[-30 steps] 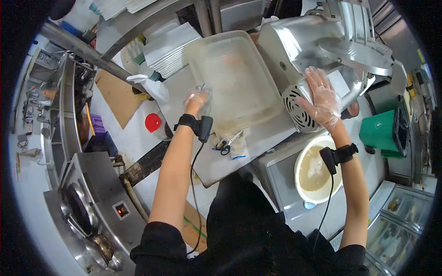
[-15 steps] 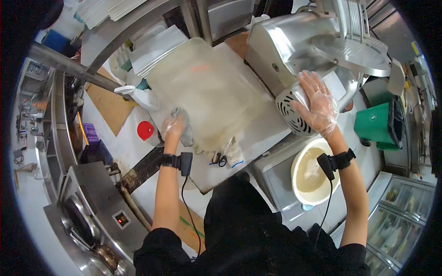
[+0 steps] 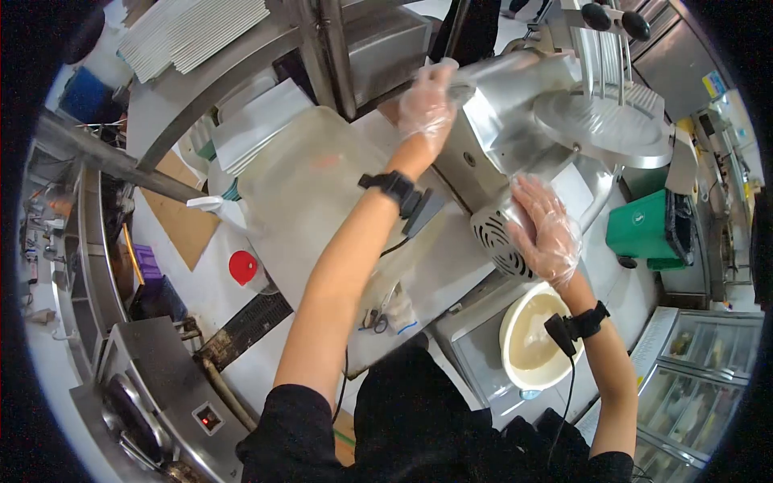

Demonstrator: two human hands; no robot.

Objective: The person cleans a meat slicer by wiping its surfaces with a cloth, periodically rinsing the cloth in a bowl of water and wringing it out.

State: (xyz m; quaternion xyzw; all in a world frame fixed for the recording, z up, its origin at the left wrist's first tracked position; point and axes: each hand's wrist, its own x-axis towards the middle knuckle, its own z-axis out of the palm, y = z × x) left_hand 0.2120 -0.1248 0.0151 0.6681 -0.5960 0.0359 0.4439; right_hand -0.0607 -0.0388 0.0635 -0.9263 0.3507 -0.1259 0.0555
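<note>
My left hand point(image 3: 427, 105), in a clear plastic glove, reaches far forward to the back left end of a metal slicing machine point(image 3: 503, 149). Its fingers are closed on a grey cloth point(image 3: 460, 92), blurred and only partly visible against the machine. My right hand point(image 3: 547, 229), also gloved, lies with fingers stretched on the machine's near end, just above its slotted vent point(image 3: 499, 243). Below my left forearm stretches a large cloudy, translucent plastic sheet or bag point(image 3: 298, 185) on the white work table point(image 3: 451, 249).
Scissors point(image 3: 377, 321) lie near the table's front edge. A spray bottle point(image 3: 221, 208) and a red-lidded container point(image 3: 242, 267) stand on the left. A cream basin point(image 3: 515, 373) of cloudy water sits below the machine. A green bin point(image 3: 642, 229) is at right; a metal post point(image 3: 336, 64) rises ahead.
My left hand has moved from the table's left side forward and right to the machine, taking the grey cloth along. My right hand stays on the machine. The view has shifted slightly.
</note>
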